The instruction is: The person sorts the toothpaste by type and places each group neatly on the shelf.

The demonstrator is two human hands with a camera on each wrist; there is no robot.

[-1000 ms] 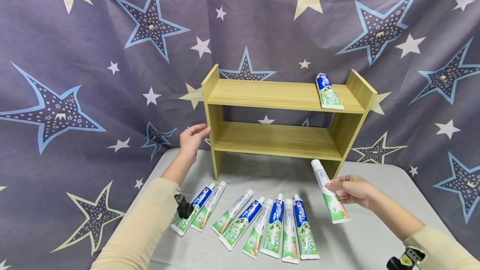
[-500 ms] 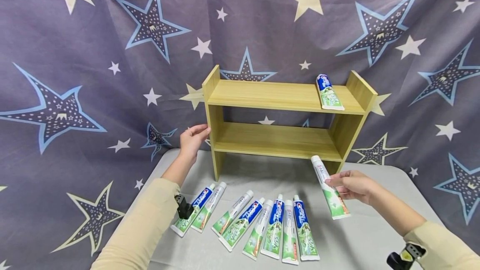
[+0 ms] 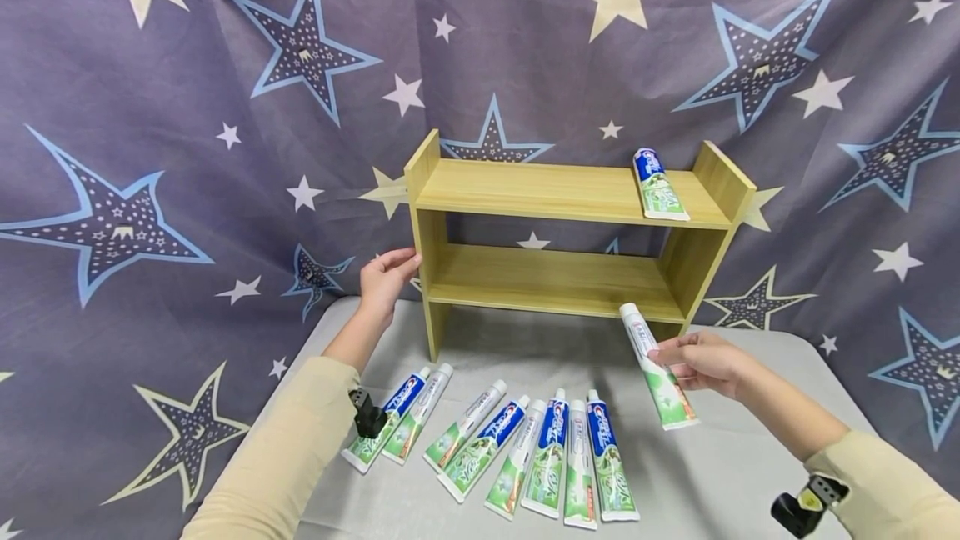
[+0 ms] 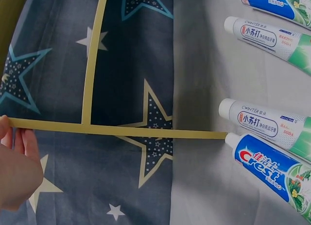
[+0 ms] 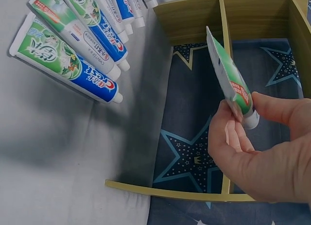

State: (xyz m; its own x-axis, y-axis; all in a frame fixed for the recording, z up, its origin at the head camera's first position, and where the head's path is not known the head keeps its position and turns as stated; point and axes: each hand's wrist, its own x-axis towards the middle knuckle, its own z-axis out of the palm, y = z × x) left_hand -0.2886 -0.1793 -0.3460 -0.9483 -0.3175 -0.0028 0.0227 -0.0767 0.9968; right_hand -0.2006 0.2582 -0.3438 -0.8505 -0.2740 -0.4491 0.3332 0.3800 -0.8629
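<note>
My right hand (image 3: 705, 363) pinches a white and green toothpaste tube (image 3: 660, 377) between thumb and fingers, its white cap pointing at the shelf. In the right wrist view, the held toothpaste tube (image 5: 231, 81) appears nearly edge-on. On the left, my left hand (image 3: 386, 282) holds the front edge of the wooden shelf's (image 3: 555, 277) left side panel, seen also as the left hand (image 4: 19, 169) in the left wrist view. A blue and green Crest toothpaste tube (image 3: 658, 186) lies on the top board's right end, cap toward the back.
Several toothpaste tubes (image 3: 546, 457) lie in a fanned row on the grey tabletop (image 3: 735, 457), blue Crest ones among white and green ones. A star-patterned curtain (image 3: 187, 148) hangs right behind the shelf. Both sleeves carry wrist cameras.
My right hand has raised the toothpaste tube slightly, its cap moving up toward the lower board. My left hand stays at the shelf's side panel.
</note>
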